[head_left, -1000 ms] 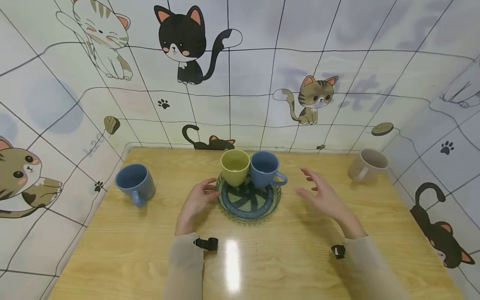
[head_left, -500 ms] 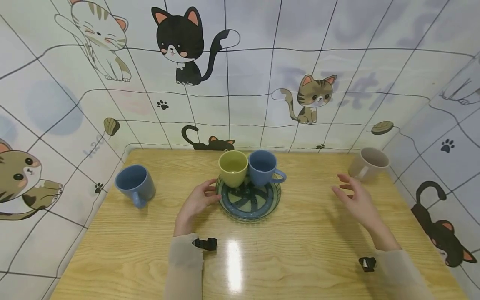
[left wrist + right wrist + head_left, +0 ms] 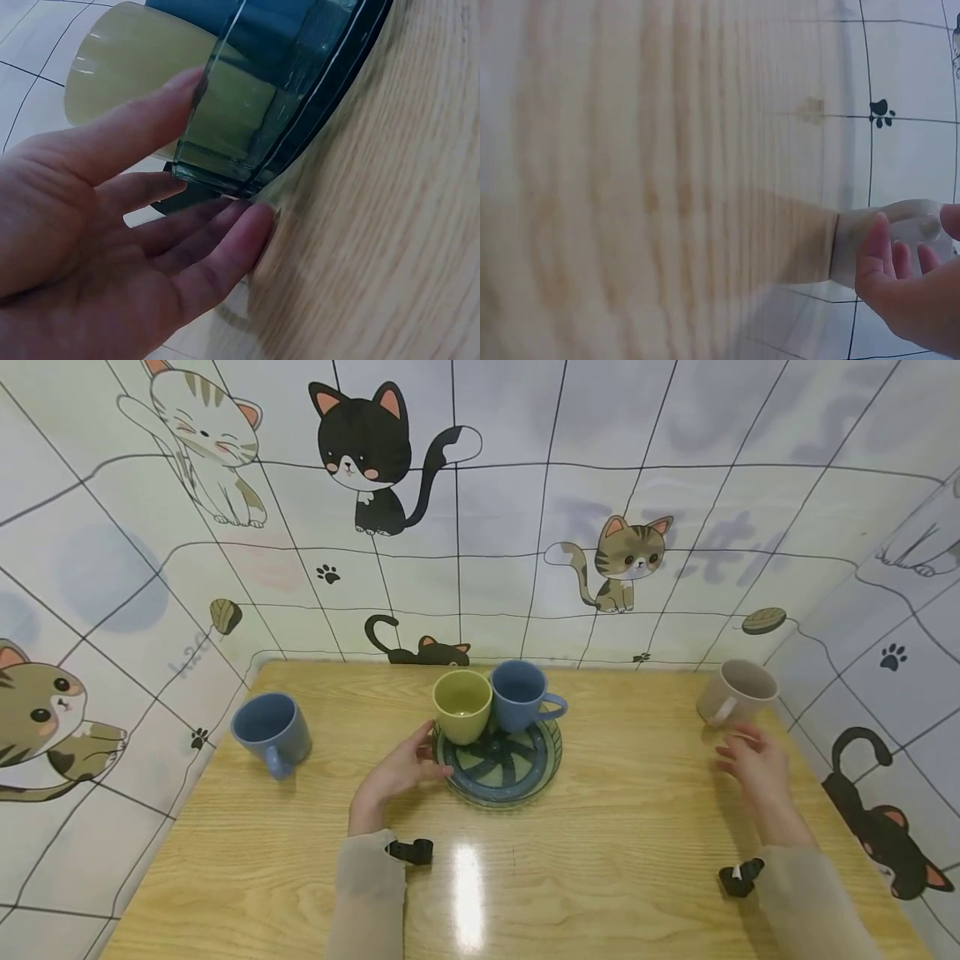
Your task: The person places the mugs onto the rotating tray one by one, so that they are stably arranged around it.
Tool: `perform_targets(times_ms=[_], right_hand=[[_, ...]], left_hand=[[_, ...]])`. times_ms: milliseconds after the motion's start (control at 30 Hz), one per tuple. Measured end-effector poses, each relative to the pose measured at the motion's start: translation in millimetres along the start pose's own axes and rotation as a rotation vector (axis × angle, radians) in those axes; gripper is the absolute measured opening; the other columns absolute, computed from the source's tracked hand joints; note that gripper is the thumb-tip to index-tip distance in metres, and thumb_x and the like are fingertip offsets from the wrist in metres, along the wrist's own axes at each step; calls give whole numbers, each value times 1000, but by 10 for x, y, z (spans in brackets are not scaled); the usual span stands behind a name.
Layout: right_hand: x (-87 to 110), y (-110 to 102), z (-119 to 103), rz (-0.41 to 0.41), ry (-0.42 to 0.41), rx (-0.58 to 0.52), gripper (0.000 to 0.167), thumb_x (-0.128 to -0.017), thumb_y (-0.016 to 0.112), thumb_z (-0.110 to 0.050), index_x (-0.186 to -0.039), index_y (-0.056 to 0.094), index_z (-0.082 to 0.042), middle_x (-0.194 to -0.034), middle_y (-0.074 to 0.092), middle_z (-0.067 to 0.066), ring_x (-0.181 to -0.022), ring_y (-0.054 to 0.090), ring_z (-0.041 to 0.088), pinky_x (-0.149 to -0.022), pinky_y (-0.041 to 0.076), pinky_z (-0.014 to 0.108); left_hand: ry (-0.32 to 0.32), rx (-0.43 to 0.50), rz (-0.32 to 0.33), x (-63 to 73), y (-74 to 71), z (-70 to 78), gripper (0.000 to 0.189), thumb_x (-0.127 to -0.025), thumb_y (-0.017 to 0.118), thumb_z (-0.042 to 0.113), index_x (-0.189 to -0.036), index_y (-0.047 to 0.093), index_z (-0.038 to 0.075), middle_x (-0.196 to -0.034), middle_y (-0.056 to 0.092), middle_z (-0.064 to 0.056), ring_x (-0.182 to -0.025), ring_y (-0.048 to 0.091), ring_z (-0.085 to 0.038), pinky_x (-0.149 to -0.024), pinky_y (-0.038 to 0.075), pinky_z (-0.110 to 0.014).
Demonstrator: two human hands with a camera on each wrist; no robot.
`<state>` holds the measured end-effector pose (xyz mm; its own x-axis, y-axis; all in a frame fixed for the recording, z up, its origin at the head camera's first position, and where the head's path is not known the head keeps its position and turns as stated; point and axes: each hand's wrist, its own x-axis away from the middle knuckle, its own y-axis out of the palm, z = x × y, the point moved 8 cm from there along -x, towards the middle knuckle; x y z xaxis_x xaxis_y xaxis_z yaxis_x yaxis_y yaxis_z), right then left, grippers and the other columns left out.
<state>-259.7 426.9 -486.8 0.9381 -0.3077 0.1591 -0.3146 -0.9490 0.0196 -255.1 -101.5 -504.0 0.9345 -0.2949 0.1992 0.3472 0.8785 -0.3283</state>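
I read this step as the reach for the beige mug (image 3: pixel 742 691), upright at the far right of the surface (image 3: pixel 600 868). My right hand (image 3: pixel 761 770) is by its handle (image 3: pixel 722 712), fingers loosely spread, grasping nothing — contact I can't tell. My left hand (image 3: pixel 397 768) rests at the left rim of the plate (image 3: pixel 552 762), fingers relaxed; the green cup (image 3: pixel 462 706) and blue mug (image 3: pixel 517 695) sit there. The next move calls for curling the right fingers around that handle.

Blurred lettering (image 3: pixel 723 545) on the wall (image 3: pixel 504 510) cannot be read.
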Motion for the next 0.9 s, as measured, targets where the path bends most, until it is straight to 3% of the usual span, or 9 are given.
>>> perform_targets(times_ms=[200, 367, 467, 533, 633, 700, 900], right_hand=[[-149, -89, 76, 63, 95, 21, 66, -98, 59, -17, -152, 24, -5, -109, 46, -2, -85, 60, 5, -72, 56, 23], [-245, -101, 83, 81, 127, 24, 74, -96, 63, -19, -154, 20, -3, -108, 47, -3, -82, 62, 4, -69, 56, 23], [-285, -82, 80, 74, 122, 24, 71, -97, 60, -14, -154, 20, -1, -108, 47, -4, -80, 62, 3, -68, 56, 22], [-301, -57, 79, 61, 116, 19, 59, -97, 57, -12, -150, 31, -4, -106, 49, -6, -79, 62, 3, -67, 56, 22], [-315, -16, 78, 40, 100, -21, 35, -96, 57, -7, -130, 50, -9, -99, 56, -8, -79, 62, 4, -65, 56, 22], [-320, 9, 76, 31, 83, -51, 23, -95, 57, -5, -117, 54, -11, -96, 59, -8, -77, 62, 5, -63, 56, 23], [-336, 54, 86, 21, 44, -98, 20, -94, 61, -3, -112, 54, -9, -94, 59, -8, -75, 62, 5, -64, 54, 21]], left_hand=[[53, -6, -43, -22, 53, 59, 106, -83, 80, 12, -158, 5, 10, -158, 23, -18, -139, 32, -37, -112, 25, -53], [91, -29, -49, -20, 64, 95, 106, -83, 79, 12, -158, 5, 10, -162, 11, -12, -142, 24, -38, -115, 18, -53], [87, -27, -48, -10, 58, 73, 105, -83, 80, 13, -158, 5, 11, -162, 9, -10, -143, 22, -38, -115, 18, -52], [78, -20, -42, -2, 48, 45, 104, -83, 79, 14, -158, 7, 12, -162, 10, -9, -143, 24, -37, -115, 20, -51], [67, -20, -31, 11, 29, 14, 102, -84, 79, 14, -158, 9, 11, -162, 13, -10, -141, 28, -36, -113, 23, -52], [60, -26, -21, 18, 14, -3, 100, -84, 79, 15, -158, 11, 11, -161, 16, -10, -140, 31, -35, -112, 25, -53], [62, -51, 2, 26, -24, -11, 92, -86, 77, 16, -156, 18, 8, -158, 26, -13, -137, 36, -35, -110, 30, -52]])
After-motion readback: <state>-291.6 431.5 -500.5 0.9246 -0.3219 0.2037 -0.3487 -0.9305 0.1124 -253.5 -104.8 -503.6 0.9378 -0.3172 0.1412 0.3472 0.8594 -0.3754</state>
